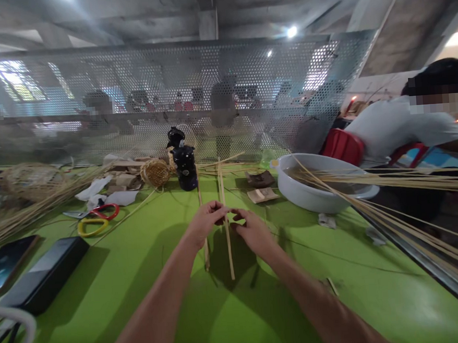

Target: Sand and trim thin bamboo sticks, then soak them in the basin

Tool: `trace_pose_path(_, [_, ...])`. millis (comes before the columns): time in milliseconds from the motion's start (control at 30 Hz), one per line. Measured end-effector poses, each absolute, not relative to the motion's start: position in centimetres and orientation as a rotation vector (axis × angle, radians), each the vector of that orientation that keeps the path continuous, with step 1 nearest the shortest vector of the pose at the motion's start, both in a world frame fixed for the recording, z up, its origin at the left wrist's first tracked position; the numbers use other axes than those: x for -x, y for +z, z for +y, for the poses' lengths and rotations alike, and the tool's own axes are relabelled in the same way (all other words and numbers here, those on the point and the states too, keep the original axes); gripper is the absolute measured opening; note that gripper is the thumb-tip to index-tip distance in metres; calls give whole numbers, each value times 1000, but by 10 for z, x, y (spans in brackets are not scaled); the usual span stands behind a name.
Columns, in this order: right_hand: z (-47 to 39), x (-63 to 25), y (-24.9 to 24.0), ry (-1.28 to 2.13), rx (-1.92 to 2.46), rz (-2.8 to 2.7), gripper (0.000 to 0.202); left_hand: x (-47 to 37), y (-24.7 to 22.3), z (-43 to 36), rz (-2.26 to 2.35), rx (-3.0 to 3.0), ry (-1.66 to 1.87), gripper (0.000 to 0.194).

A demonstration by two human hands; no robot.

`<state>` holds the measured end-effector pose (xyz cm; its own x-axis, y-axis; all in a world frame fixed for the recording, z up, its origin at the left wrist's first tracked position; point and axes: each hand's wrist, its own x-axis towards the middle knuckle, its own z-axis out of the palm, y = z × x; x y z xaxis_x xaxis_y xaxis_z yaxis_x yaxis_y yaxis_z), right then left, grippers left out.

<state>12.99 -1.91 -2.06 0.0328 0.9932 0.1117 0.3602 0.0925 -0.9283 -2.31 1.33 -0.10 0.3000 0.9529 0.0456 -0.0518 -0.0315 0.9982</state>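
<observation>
A long pale wicker strip (230, 250), which looks like split cane or bamboo, points away from me over the green tabletop. My left hand (209, 222) has its thumb and fingers closed on this strip about midway along. My right hand (253, 231) is just to the right, its fingertips at the strip and its curved fingers and thumb apart. Whether those fingertips touch the strip is too small to tell. Another pale strip (206, 254) runs under my left hand. Beyond the hands, more thin strips cross at the far ends.
Left are scissors (93, 223), a phone (10, 262), a black box (46, 273) and a woven ball (155, 173). A dark bottle (185, 166) stands behind. Right, long strips lie across a white basin (313, 197). A person in a white shirt (394, 126) sits beyond the table edge.
</observation>
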Motion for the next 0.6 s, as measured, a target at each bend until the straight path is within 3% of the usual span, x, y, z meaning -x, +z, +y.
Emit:
trace_pose_path(67, [-21,-129,-19,907,1395,-1513,14,24,-2,16,968,-1322,1106,33])
trace_pose_path(233, [-30,-122,-16,1270,1268,-1515,31,26,-7,23,1033,-1321,1236,31])
trace_pose_path(600, [-33,-123,-23,1231,1335,-1563,32,20,-16,19,931,-1268,1258,11])
